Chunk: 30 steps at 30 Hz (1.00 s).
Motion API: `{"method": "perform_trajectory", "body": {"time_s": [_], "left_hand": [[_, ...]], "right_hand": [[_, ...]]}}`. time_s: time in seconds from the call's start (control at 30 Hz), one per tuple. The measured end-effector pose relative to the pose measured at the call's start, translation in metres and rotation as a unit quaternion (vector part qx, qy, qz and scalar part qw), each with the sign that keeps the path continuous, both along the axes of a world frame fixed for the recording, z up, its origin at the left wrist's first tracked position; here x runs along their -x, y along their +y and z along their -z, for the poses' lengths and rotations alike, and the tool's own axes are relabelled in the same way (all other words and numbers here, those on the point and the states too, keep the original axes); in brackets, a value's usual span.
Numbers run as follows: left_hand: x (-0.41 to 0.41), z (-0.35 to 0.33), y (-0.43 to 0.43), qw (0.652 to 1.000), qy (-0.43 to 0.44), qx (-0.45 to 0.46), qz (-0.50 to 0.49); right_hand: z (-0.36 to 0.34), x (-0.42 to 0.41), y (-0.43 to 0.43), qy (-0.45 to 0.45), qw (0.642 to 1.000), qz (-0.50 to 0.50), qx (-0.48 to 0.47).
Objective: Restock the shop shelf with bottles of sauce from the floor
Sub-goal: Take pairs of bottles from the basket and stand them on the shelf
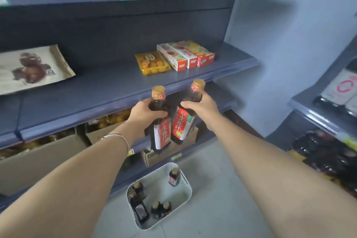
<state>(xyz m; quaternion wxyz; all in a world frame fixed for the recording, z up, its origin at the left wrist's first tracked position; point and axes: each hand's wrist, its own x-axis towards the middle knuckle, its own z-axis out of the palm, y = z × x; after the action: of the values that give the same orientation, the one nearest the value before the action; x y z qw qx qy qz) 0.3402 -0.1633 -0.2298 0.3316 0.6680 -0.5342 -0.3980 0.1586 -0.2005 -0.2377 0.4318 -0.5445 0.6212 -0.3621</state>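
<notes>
My left hand (147, 112) grips the shoulder of a dark sauce bottle (161, 133) with a gold cap and red label. My right hand (202, 106) grips a second, matching sauce bottle (182, 125) just to its right. Both bottles are held upright in the air, side by side and nearly touching, right in front of the edge of the grey middle shelf (108, 87). On the floor below stands a white slotted basket (182, 195) with several more dark sauce bottles (140, 208) in it.
On the middle shelf lie a tray of orange fruit (152, 63), red-and-yellow boxes (185, 55) and a paper bag (32, 67) at the left. Cardboard boxes (44, 158) fill the lower shelf. Another shelf unit (326, 114) stands at the right.
</notes>
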Motion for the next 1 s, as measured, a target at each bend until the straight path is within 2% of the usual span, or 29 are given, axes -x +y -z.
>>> {"method": "perform_trajectory", "body": {"time_s": [0.27,0.43,0.63,0.77,0.87,1.0], "left_hand": [[0.064,-0.093,0.042,0.976,0.193,0.096,0.026],[0.147,-0.127,0.060,0.959,0.228,0.143,0.083],[0.272,-0.151,0.093,0.942,0.245,0.166,0.158],[0.362,-0.153,0.130,0.921,0.249,0.166,0.248],[0.427,-0.153,0.166,0.908,0.238,0.154,0.309],[0.499,-0.148,0.206,0.889,0.245,0.139,0.362]], "right_hand": [[-0.089,0.059,0.073,-0.142,0.978,0.148,0.042],[-0.128,0.134,0.116,-0.197,0.938,0.266,0.105],[-0.152,0.253,0.182,-0.178,0.881,0.400,0.179],[-0.154,0.342,0.243,-0.144,0.838,0.494,0.183],[-0.152,0.403,0.295,-0.120,0.822,0.527,0.178],[-0.152,0.476,0.355,-0.079,0.819,0.540,0.175]]}}
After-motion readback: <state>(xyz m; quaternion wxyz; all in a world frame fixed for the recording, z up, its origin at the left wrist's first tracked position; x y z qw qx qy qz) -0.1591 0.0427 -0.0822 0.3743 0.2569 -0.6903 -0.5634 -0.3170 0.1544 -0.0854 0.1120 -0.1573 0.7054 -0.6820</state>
